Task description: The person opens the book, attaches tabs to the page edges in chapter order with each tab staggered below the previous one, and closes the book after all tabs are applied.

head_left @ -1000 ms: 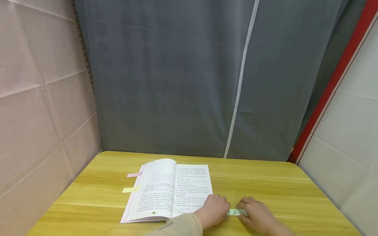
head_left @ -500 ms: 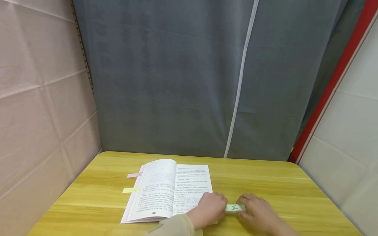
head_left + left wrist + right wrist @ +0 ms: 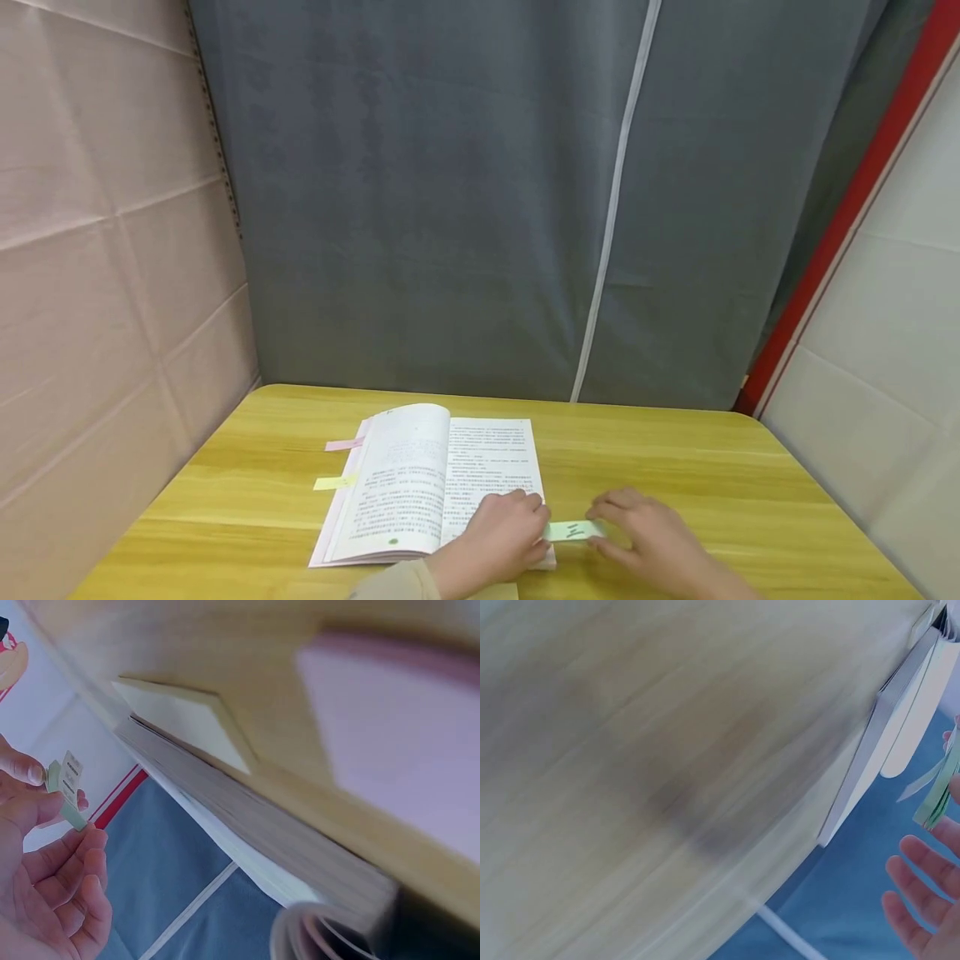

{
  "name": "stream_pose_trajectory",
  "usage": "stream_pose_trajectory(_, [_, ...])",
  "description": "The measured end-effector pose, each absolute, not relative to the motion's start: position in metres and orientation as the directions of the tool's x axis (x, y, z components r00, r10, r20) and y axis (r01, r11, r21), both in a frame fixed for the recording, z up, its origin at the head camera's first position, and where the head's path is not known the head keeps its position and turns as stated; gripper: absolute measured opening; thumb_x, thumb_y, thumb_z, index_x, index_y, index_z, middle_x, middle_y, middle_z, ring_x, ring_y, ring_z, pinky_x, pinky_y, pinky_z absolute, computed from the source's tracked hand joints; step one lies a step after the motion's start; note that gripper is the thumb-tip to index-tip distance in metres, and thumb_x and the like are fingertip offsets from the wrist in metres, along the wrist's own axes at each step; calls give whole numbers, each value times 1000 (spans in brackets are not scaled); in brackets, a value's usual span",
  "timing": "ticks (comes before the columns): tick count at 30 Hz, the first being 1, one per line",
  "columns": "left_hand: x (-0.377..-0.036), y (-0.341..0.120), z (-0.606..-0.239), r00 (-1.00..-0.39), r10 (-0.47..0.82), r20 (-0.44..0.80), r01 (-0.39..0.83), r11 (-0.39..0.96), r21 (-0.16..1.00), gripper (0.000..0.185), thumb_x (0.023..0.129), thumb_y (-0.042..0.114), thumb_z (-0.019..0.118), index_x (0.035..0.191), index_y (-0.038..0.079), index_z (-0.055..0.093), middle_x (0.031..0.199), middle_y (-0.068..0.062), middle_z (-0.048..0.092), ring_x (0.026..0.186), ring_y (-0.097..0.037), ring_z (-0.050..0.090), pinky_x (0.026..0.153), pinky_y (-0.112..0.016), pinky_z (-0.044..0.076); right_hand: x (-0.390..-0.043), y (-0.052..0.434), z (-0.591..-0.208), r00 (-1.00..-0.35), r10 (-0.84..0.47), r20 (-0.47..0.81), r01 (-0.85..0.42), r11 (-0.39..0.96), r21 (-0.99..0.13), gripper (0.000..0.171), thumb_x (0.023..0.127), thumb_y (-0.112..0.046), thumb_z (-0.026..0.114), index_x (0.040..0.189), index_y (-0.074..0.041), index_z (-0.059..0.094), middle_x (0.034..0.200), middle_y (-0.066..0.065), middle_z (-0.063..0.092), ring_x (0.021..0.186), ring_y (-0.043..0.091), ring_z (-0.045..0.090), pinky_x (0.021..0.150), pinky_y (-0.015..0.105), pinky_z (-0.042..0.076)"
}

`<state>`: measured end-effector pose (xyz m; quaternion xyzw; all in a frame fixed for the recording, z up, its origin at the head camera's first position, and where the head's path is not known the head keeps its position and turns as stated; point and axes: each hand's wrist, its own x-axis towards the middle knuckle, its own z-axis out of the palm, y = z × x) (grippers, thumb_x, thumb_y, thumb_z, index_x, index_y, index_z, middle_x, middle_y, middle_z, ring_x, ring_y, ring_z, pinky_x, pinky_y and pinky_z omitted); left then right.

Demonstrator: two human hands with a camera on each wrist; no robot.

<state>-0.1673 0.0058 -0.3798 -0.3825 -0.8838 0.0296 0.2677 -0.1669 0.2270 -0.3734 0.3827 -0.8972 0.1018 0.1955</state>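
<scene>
A small green sticky note pad (image 3: pixel 574 531) with dark handwriting spans the gap between both hands. My left hand (image 3: pixel 498 533) pinches its left end and overlaps the lower right corner of the open book (image 3: pixel 491 454). At the other end, my right hand (image 3: pixel 645 533) holds the pad between thumb and index finger. In the right wrist view, the right hand (image 3: pixel 926 892) has its other fingers spread below the pad (image 3: pixel 939 787), whose layered edge shows a loose sheet. The left wrist view shows the left hand (image 3: pixel 56 892) with the pad (image 3: pixel 67 780) at its fingertips.
A pink tab (image 3: pixel 343 445) and a yellow tab (image 3: pixel 334 482) stick out from the book's left side. A pale yellow pad (image 3: pixel 498 592) lies on the wooden table (image 3: pixel 675 458) at its near side, partly behind the left arm. A grey curtain (image 3: pixel 435 208) hangs behind.
Both hands have shifted, the left one further left over the book's corner, drawing the green pad left with it. More of the pad's written face shows between the hands.
</scene>
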Motion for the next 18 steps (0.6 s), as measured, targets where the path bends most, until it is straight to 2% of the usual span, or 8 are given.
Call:
stream_pose_trajectory(3, [-164, -2, -380, -534, 697, 479, 666, 696, -270, 19, 67, 34, 65, 65, 19, 54, 59, 11, 40, 48, -4, 35, 35, -18, 21, -164, 221, -373, -603, -655, 455, -745, 666, -28, 22, 76, -34, 67, 88, -16, 65, 92, -8, 57, 79, 9, 53, 63, 30, 47])
stream_pose_trajectory(7, [-160, -11, -379, -507, 705, 495, 676, 682, -279, 20, 67, 34, 66, 64, 19, 54, 58, 11, 39, 47, -3, 33, 36, -16, 20, -161, 214, -373, -596, -658, 460, -754, 655, -41, 21, 75, -35, 67, 87, -18, 64, 92, -10, 56, 80, 8, 53, 64, 29, 47])
stream_pose_trajectory(18, [-154, -24, -381, -503, 712, 490, 701, 668, -250, 20, 67, 33, 66, 63, 18, 52, 60, 12, 39, 49, -2, 33, 38, -14, 20, -158, 203, -375, -536, -674, 509, -797, 602, -41, 19, 75, -34, 68, 86, -19, 64, 91, -11, 56, 80, 6, 53, 64, 27, 47])
